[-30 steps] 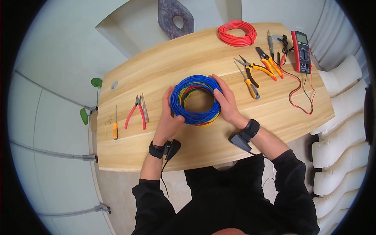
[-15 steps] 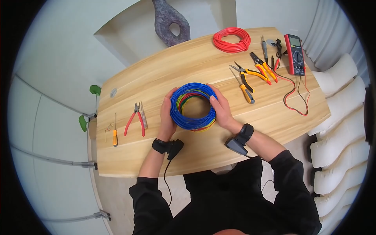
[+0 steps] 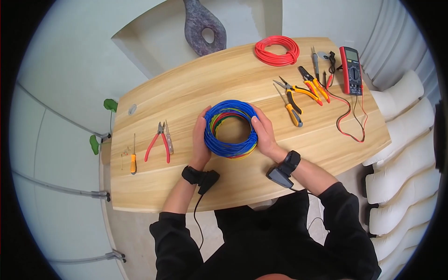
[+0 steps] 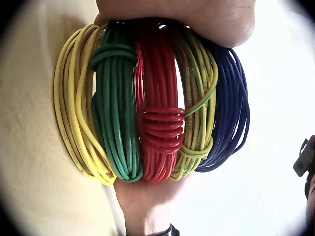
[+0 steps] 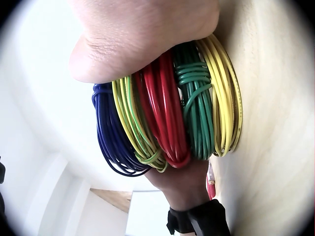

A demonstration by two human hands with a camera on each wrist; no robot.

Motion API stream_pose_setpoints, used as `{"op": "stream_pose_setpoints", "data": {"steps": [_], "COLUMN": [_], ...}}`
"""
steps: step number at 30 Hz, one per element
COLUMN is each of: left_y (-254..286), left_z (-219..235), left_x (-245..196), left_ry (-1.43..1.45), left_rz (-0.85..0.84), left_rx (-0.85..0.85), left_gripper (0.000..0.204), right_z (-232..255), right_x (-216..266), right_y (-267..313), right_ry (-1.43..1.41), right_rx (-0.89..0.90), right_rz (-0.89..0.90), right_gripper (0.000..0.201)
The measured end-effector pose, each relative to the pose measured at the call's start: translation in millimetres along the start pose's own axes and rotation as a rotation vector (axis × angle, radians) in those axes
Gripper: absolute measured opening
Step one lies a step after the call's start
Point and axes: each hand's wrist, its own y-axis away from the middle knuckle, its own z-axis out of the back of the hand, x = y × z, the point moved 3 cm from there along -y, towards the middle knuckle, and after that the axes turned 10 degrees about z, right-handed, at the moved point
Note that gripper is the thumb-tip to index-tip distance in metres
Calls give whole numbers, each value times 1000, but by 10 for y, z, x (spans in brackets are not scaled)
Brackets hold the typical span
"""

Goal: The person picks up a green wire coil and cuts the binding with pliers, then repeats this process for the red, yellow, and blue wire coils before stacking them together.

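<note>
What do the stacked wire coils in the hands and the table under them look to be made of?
Wire coils: probably plastic-insulated wire, smooth and slightly glossy, in yellow, green, red, yellow-green and blue; the core is not visible. Table: light wood or wood-look laminate, matte, with visible grain lines. Left hand and right hand grip the stack.

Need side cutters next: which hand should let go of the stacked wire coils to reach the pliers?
Probably the right hand: the yellow-handled pliers lie close beside it, while the left hand can hold the stacked wire coils.
</note>
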Motion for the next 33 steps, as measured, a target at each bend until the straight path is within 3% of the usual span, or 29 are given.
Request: {"op": "stream_pose_setpoints", "data": {"steps": [16, 33], "left_y": [34, 40], "left_z": [-72, -33], "left_x": [58, 122], "left_ry": [198, 129], "left_rz": [-18, -74], "left_rx": [-44, -71], "left_gripper": [52, 60], "right_z": [-32, -29], "right_x": [-28, -19], "right_y": [10, 2], "right_ry": [-43, -71], "right_rx": [-38, -44], "right_rz": [3, -29], "right_gripper": [40, 41]}}
